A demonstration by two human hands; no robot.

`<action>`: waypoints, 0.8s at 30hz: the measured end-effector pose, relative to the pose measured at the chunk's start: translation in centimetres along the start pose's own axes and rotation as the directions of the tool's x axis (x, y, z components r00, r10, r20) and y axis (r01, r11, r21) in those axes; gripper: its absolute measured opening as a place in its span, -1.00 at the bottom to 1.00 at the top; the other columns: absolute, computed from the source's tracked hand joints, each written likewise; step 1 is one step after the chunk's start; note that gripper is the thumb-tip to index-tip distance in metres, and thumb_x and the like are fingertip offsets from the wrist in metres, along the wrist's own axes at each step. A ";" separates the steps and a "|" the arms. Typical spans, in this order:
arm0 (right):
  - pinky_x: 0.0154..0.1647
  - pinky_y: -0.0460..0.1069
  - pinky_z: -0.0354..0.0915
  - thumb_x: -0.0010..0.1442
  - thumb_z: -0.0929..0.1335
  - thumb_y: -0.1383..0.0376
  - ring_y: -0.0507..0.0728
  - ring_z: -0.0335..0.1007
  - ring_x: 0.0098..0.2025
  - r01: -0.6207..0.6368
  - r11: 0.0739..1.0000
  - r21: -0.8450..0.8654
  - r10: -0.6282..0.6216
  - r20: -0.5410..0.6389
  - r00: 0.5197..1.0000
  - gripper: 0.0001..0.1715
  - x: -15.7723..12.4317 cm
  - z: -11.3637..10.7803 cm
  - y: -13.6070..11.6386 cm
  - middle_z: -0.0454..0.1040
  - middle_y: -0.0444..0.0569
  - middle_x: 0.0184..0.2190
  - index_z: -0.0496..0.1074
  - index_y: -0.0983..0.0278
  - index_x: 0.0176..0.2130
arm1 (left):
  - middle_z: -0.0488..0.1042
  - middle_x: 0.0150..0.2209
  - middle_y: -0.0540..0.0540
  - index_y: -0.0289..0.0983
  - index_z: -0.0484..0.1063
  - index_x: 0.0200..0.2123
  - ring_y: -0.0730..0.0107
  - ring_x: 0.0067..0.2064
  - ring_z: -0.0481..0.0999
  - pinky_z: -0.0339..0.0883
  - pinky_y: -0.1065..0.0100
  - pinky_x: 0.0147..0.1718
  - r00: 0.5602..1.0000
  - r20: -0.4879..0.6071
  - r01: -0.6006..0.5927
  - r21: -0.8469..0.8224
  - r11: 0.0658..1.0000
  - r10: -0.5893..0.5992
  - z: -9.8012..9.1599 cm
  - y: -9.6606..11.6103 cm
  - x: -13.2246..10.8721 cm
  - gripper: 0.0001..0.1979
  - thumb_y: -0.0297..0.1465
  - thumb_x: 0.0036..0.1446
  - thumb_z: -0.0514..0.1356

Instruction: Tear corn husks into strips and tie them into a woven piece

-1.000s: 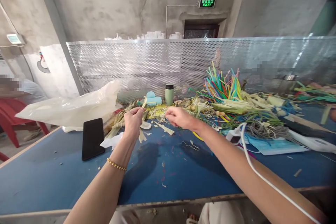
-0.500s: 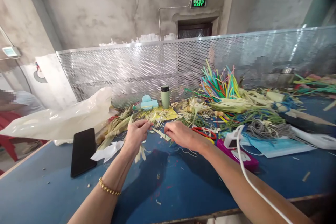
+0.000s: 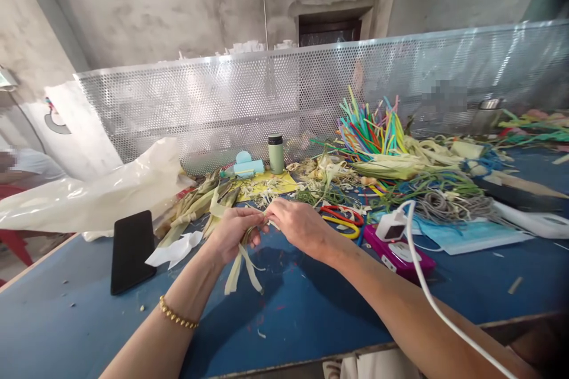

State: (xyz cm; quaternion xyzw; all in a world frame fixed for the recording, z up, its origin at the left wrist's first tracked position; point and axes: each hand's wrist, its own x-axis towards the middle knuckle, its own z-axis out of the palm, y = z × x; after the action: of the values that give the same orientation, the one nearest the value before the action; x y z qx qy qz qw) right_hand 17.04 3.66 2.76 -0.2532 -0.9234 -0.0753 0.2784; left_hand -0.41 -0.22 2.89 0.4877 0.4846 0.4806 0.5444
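Observation:
My left hand is closed around a bundle of pale corn-husk strips whose loose ends hang down toward the blue table. A gold bead bracelet circles that wrist. My right hand meets the left at the fingertips and pinches the top of the same husk strips. Both hands hover just above the tabletop, in front of a heap of green and yellow husks.
A black phone and crumpled white paper lie left. Red and yellow scissors, a magenta device with white cable, a green flask, coloured strips and a plastic bag stand before the perforated metal screen.
Both hands drew nearer to me and came together; the right hand now pinches the husk strips that the left holds. The view tilted down and shifted slightly.

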 end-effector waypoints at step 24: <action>-0.21 -0.04 0.14 0.27 0.32 0.42 0.07 0.29 -0.28 -0.033 0.995 0.092 0.042 -0.096 0.995 -0.83 0.4 -1.6 1.9 0.44 -0.05 -0.40 0.39 0.32 -0.40 | 0.46 -0.48 -0.07 -0.28 0.50 -0.55 0.39 -0.41 0.35 0.14 0.40 -0.39 0.873 0.269 -0.464 0.712 0.527 0.406 0.9 0.0 -0.7 -0.78 -0.48 0.06 0.10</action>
State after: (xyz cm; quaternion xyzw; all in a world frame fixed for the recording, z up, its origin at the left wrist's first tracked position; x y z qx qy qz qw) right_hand 18.52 5.01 4.28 -0.2535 -0.9063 -0.0404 0.3356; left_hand 0.48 -0.93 2.95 0.7905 0.4834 0.3360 0.1687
